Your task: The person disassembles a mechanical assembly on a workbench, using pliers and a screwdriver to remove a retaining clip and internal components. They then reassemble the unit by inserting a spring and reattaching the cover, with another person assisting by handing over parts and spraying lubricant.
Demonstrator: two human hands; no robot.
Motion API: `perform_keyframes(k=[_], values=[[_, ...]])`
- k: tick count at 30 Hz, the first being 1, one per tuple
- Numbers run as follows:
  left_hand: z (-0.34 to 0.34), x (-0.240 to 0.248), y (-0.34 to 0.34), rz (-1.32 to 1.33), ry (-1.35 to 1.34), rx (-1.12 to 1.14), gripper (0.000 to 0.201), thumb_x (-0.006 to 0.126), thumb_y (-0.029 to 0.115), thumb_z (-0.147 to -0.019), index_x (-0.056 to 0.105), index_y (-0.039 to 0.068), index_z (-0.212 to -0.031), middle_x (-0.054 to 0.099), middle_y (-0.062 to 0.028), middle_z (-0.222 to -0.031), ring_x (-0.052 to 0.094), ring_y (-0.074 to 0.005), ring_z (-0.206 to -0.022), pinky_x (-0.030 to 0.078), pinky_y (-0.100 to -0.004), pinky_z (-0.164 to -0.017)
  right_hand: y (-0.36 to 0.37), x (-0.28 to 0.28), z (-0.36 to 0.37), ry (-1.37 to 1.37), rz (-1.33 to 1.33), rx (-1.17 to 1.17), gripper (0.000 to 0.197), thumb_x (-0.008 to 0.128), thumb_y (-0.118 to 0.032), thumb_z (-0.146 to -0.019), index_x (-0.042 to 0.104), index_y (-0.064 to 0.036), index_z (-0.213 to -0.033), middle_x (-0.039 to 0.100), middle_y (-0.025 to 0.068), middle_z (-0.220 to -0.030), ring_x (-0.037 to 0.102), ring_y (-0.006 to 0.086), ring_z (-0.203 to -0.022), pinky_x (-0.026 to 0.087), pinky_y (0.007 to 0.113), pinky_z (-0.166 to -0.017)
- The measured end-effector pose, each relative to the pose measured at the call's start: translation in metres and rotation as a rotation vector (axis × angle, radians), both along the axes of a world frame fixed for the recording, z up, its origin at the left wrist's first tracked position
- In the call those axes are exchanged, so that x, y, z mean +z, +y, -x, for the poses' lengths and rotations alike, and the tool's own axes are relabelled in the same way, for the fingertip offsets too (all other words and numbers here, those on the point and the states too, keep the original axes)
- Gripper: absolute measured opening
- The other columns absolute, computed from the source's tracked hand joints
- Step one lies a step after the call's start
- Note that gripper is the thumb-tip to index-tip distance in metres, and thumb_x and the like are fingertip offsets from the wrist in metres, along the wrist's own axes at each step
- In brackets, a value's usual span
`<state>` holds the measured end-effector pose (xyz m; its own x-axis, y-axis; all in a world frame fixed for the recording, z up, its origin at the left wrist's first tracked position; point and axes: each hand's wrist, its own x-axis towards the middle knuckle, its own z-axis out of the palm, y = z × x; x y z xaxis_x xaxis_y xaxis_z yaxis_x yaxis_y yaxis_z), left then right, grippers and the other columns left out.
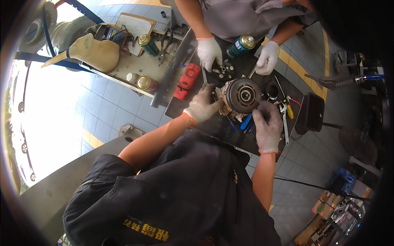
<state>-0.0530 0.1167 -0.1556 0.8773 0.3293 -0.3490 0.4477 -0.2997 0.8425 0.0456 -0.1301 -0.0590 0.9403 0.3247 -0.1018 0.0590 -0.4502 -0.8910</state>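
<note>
A car air-conditioning compressor (243,96) stands on the dark work table, its round black pulley facing up. My left hand (204,104), in a pale knitted glove, grips the metal body at its left side. At the pulley's lower right edge is my right hand (269,126), its darkened glove fingers curled against the rim. Just beyond lies a dark round clutch plate (225,70). A co-worker's gloved hand (209,53) is beside that plate; their other gloved hand (267,58) holds a metal tool (251,73) near the pulley. The compressor's underside is hidden.
Right of the compressor are a black ring (272,89), yellow-handled tool (290,112) and wrench (285,129). A red tool (187,81) lies left. A spray can (241,46) stands at the far edge. The left bench (133,65) carries cans, pliers and a cream jug (95,56).
</note>
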Motion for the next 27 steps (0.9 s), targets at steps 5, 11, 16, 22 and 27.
perform_keyframes(k=[5, 11, 16, 22, 27], values=[[0.003, -0.008, -0.009, 0.033, 0.06, -0.005, 0.089, 0.08, 0.05, -0.097, 0.055, 0.001, -0.167, 0.056, -0.0321, -0.169, 0.062, -0.0508, -0.152, 0.051, -0.0532, -0.127, 0.017, -0.004, 0.002, -0.067, 0.127, -0.006, 0.044, 0.092, -0.008, -0.096, 0.076, -0.004, -0.137, 0.067, 0.0035, -0.109, 0.066, 0.0151, -0.096, 0.06, 0.036, -0.089], [0.008, -0.015, -0.012, 0.044, 0.015, 0.003, 0.086, 0.079, 0.05, -0.098, 0.057, 0.001, -0.165, 0.053, -0.0321, -0.172, 0.061, -0.0524, -0.152, 0.051, -0.0543, -0.127, 0.019, -0.004, 0.007, -0.061, 0.08, 0.003, 0.042, 0.092, -0.008, -0.096, 0.075, -0.0034, -0.134, 0.066, 0.0016, -0.103, 0.063, 0.0137, -0.093, 0.058, 0.034, -0.087], [0.01, -0.018, -0.01, 0.027, -0.013, -0.008, 0.084, 0.08, 0.05, -0.099, 0.059, 0.001, -0.163, 0.055, -0.0327, -0.169, 0.063, -0.0525, -0.149, 0.052, -0.0547, -0.126, 0.014, -0.01, 0.01, 0.002, -0.007, -0.023, 0.039, 0.092, -0.007, -0.095, 0.076, -0.0024, -0.13, 0.066, 0.0009, -0.101, 0.063, 0.0133, -0.091, 0.058, 0.033, -0.086], [0.02, -0.021, -0.009, 0.066, -0.092, 0.047, 0.075, 0.081, 0.041, -0.1, 0.062, 0.001, -0.161, 0.066, -0.0286, -0.157, 0.069, -0.0458, -0.144, 0.056, -0.0518, -0.121, -0.032, -0.037, 0.013, 0.153, 0.118, 0.105, 0.037, 0.086, -0.022, -0.103, 0.077, -0.0074, -0.135, 0.08, 0.0111, -0.121, 0.077, 0.025, -0.101, 0.063, 0.041, -0.092], [0.036, -0.009, -0.008, 0.021, -0.116, 0.079, 0.064, 0.08, 0.03, -0.101, 0.067, 0.0, -0.155, 0.076, -0.0225, -0.141, 0.075, -0.0373, -0.136, 0.06, -0.0472, -0.116, -0.025, -0.103, 0.037, -0.027, 0.936, 0.397, 0.044, 0.08, -0.044, -0.103, 0.078, -0.0155, -0.137, 0.081, 0.0183, -0.132, 0.081, 0.0418, -0.117, 0.066, 0.057, -0.104]])
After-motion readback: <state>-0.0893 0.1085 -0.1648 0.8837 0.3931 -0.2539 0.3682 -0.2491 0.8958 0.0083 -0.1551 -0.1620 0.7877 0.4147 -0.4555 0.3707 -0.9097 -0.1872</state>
